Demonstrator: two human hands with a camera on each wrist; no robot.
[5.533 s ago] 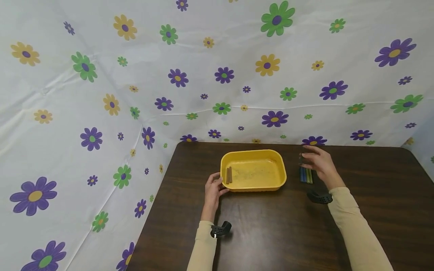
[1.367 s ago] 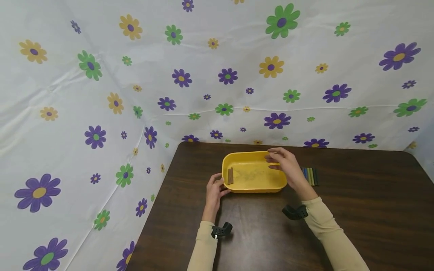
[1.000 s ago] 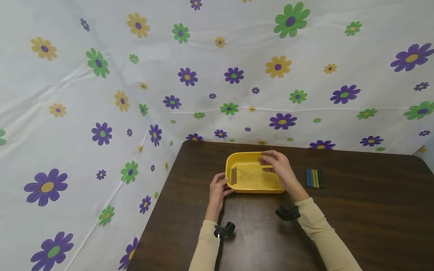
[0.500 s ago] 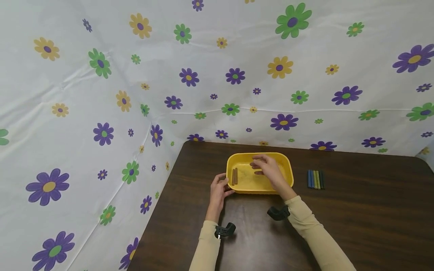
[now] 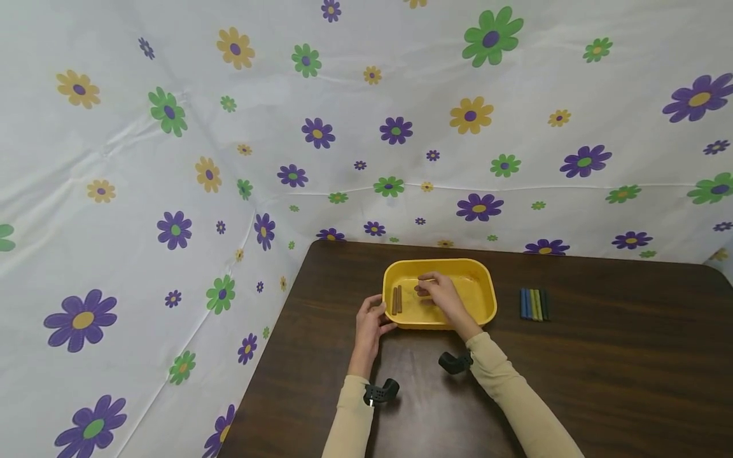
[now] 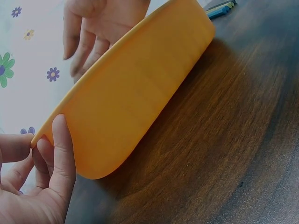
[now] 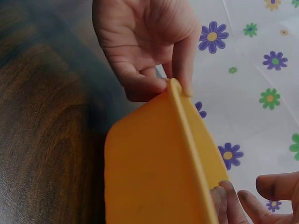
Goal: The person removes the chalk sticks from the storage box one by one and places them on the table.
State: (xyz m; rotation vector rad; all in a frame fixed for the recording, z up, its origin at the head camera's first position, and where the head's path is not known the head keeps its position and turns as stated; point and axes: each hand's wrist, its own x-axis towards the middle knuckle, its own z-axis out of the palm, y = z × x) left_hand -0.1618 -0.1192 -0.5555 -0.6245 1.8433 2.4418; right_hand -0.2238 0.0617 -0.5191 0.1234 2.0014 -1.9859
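In the head view a shallow yellow plastic tub stands on the dark wooden table. My left hand pinches its left rim, thumb on one side and fingers on the other, clearly seen in the right wrist view. Inside the tub's left end lie two brown crayons, side by side. My right hand is over the inside of the tub, just right of these crayons. In the right wrist view its thumb and fingers are loosely bent and apart, with nothing visible between them; the tub wall hides some fingertips.
To the right of the tub, several blue, yellow-green and dark green crayons lie in a row on the table. A white flower-print cloth hangs behind the table and along its left side.
My right hand has gone from above the crayon row into the tub and left towards the brown crayons. My left hand keeps its grip on the rim.
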